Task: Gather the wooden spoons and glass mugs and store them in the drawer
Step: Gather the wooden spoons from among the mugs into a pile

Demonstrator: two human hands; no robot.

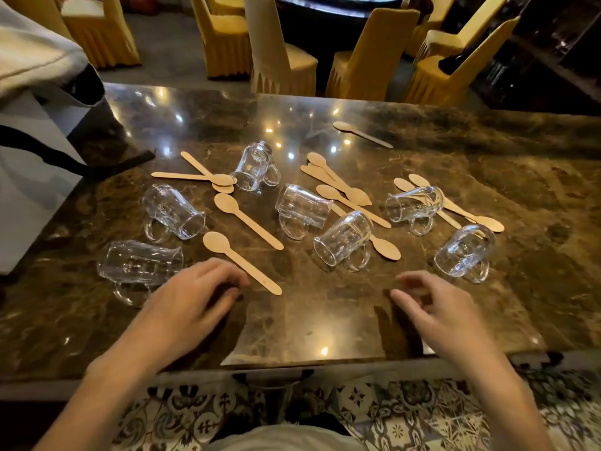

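Spoon [387, 250] handle behind mug [341, 243]

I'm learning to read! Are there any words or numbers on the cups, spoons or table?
None can be read. The glass mugs, wooden spoons, marble table and grey bag show no words or numbers; faint marks in the glass are too blurred to tell.

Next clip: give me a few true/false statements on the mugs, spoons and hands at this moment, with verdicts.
1. Seven mugs lie on the table. True.
2. The left hand holds a spoon. False: it holds nothing; the near spoon lies on the table.
3. A lone spoon lies toward the table's far side. True.
4. The right hand grips a mug. False: it is empty and apart from the mugs.
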